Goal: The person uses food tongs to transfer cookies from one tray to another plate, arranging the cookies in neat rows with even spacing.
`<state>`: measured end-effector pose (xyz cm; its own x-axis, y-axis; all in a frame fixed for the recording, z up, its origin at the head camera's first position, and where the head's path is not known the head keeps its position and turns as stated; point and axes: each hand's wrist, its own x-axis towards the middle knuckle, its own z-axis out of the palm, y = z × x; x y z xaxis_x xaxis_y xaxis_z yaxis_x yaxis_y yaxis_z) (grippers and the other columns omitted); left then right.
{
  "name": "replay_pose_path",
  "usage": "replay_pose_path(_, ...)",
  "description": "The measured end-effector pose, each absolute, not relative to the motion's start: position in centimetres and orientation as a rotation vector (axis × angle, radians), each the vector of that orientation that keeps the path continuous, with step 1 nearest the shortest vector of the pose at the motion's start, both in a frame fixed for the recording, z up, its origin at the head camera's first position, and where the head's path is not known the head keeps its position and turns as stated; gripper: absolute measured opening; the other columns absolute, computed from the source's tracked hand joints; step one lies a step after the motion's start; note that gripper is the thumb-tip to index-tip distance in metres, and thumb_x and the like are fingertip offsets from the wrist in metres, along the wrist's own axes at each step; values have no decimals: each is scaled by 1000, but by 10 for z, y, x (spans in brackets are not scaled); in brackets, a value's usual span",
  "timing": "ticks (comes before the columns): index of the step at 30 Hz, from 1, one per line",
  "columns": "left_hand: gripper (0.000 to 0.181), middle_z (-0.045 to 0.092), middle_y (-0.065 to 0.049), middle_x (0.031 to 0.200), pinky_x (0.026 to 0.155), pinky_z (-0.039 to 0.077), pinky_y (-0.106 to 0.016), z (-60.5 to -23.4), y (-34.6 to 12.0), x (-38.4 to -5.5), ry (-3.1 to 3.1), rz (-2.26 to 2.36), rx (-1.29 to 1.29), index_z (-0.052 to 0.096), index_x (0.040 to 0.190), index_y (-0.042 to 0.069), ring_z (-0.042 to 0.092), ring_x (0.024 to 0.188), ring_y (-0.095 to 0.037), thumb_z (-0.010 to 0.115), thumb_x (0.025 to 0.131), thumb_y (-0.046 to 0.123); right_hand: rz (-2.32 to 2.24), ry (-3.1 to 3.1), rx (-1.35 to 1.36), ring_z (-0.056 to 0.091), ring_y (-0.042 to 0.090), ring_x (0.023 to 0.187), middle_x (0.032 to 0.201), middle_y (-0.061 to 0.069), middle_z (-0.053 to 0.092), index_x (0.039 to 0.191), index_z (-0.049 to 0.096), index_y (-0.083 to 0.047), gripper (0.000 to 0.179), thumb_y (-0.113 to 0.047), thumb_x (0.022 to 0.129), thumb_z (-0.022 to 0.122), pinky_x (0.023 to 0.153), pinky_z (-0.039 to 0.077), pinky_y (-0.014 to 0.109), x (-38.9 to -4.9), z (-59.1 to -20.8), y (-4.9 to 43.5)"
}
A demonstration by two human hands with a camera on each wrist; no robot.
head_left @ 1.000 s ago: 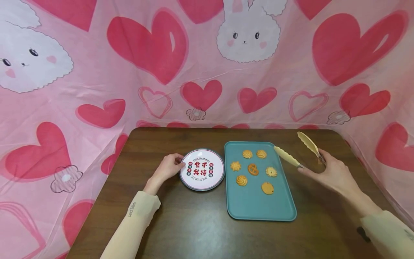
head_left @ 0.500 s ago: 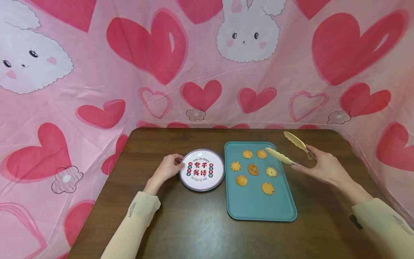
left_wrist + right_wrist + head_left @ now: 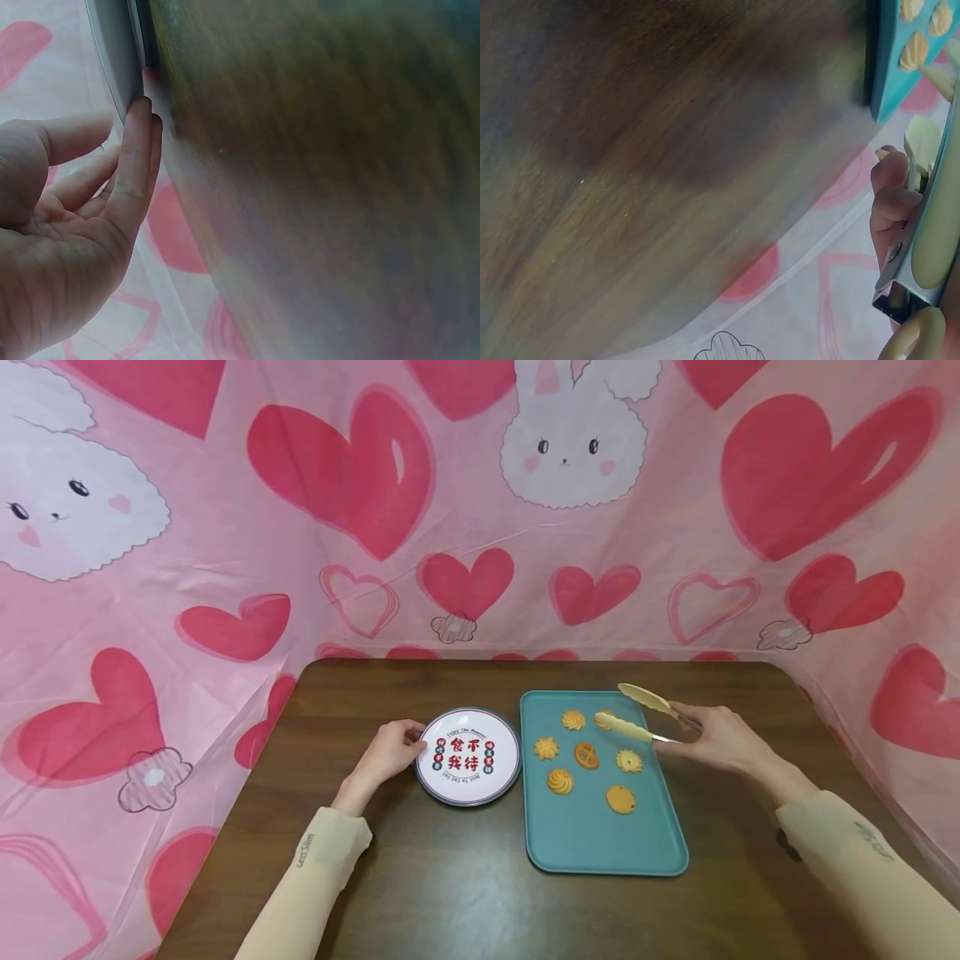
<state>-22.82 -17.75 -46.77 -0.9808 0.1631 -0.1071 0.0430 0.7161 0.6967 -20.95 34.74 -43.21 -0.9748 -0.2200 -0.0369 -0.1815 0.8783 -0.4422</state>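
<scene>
In the head view my left hand (image 3: 386,753) holds the left rim of a round white plate (image 3: 468,785) with red Chinese characters. Seen from the left wrist, thumb and fingers lie on either side of the plate's edge (image 3: 120,60). My right hand (image 3: 716,739) grips cream-tipped metal tongs (image 3: 626,727), their arms spread apart. The tongs' near tip overlaps a swirled cookie (image 3: 602,717) at the top right of a teal tray (image 3: 600,847). Other cookies on the tray include a pretzel-shaped one (image 3: 587,755), a round flat one (image 3: 621,799) and a flower-shaped one (image 3: 547,747).
Plate and tray lie side by side on a dark brown wooden table (image 3: 420,885). A pink curtain (image 3: 525,535) printed with hearts and rabbits hangs behind the table and along its sides.
My right hand has carried the tongs leftward, from beside the tray's right edge to over its upper right cookies. The left hand stays at the plate's rim.
</scene>
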Motion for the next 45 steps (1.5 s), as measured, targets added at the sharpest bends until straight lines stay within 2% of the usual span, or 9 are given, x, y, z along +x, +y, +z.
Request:
replay_pose_path(7, 32, 67, -17, 110, 81, 56, -39, -467, -178, -228, 2749, 1125, 178, 64, 125, -3, 62, 93, -27, 66, 94, 6, -678, 2914, -348, 61, 37, 108, 128, 25, 62, 147, 46, 1, 93, -60, 83, 72, 89, 47, 64, -215, -437, 344)
replay_pose_path(12, 32, 67, -17, 110, 78, 57, -38, -468, -179, -228, 2745, 1128, 181, 64, 125, -3, 62, 91, -27, 64, 94, 3, -653, 2909, -412, 63, 34, 102, 124, 25, 64, 142, 50, 4, 87, -57, 85, 72, 87, 49, 61, -218, -439, 342)
replay_pose_path(19, 32, 67, -17, 111, 76, 57, -37, -469, -180, -229, 2751, 1118, 198, 64, 125, -3, 62, 91, -27, 63, 94, 3, -652, 2882, -424, 63, 40, 107, 124, 26, 64, 141, 51, 5, 83, -55, 87, 71, 86, 50, 60, -220, -441, 341)
replay_pose_path(29, 32, 67, -16, 106, 72, 57, -35, -470, -179, -230, 2750, 1126, 190, 65, 124, -4, 64, 88, -24, 65, 92, 1, -671, 2883, -445, 64, 28, 94, 119, 24, 66, 138, 53, 7, 79, -51, 87, 72, 83, 53, 57, -221, -442, 341)
replay_pose_path(40, 32, 66, -16, 107, 73, 57, -34, -469, -178, -230, 2736, 1129, 158, 64, 125, -3, 63, 89, -24, 65, 93, 3, -676, 2881, -466, 65, 25, 92, 119, 24, 67, 138, 54, 6, 78, -50, 88, 73, 81, 54, 54, -220, -437, 344)
replay_pose_path(45, 32, 66, -16, 107, 72, 57, -33, -469, -178, -229, 2737, 1131, 165, 64, 125, -3, 63, 88, -24, 65, 93, 2, -690, 2895, -497, 66, 36, 103, 122, 25, 65, 138, 55, 4, 76, -50, 88, 72, 86, 52, 58, -223, -429, 343)
